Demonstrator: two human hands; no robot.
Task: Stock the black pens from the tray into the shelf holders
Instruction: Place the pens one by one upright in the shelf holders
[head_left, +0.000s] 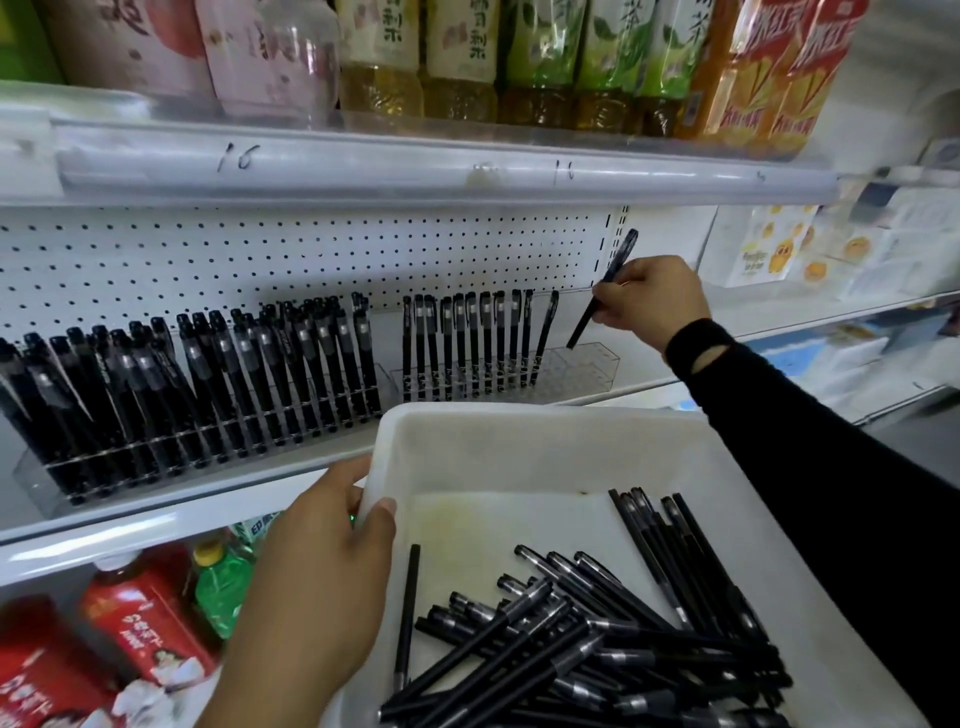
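Pinching one black pen (605, 288) between thumb and curled fingers, your right hand (649, 301) holds it tilted, its lower tip hovering just above the empty right end of the clear holder (592, 364) and not yet in a slot. That slant is your first risk: a pen going in at an angle may catch a divider or skid off the holder's top, and if your pinch sits too high on the barrel the tip can swing. Just to the left, the leaning pen (546, 332) at the end of the standing row (467, 343) looks loosely seated, so a nudge from your knuckles or from the incoming pen could tip it against its neighbours. The holder itself seems light and sits near the shelf edge (156, 514), so pushing down hard might slide it or rock it forward. Farther left, the full holder (36, 478) is well apart from this and not in danger. Nearer you, your left hand (322, 582) grips the left wall of the tray (467, 447), thumb hooked over the rim, and carries it alone. The loose pens (597, 639) lie heaped toward the near right corner, away from that grip, so the tray may dip to the right and spill them, or its far rim may bump the shelf as you lean in.
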